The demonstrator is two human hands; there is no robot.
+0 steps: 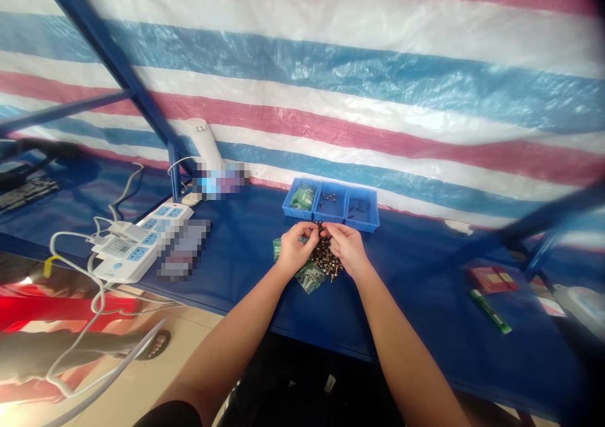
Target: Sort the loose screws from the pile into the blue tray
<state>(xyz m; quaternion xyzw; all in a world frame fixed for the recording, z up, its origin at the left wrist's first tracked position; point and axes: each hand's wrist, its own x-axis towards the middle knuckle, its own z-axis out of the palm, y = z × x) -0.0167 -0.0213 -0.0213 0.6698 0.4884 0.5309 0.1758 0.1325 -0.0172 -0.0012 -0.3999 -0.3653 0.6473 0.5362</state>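
My left hand (297, 246) and my right hand (347, 245) meet over a pile of small brass-and-black metal parts (329, 260) on the blue tabletop. Fingertips of both hands are pinched close together around something small and dark that I cannot make out. Partly under my left hand lies a green-and-clear bag of thin silver pieces (311, 278). Just beyond my hands stands a blue tray in three compartments (329, 217). Its left compartment holds a green bag (302, 197), the middle one several small brass-coloured parts (329, 197), the right one several small dark pieces (360, 206).
To the left sit a white power strip (142, 241) with plugs and cables, and a blurred-out flat object (184, 249). Behind stands a white cylinder (206, 143). At right lie a red box (494, 279) and a green narrow box (491, 311). Another person's foot (158, 345) shows at lower left.
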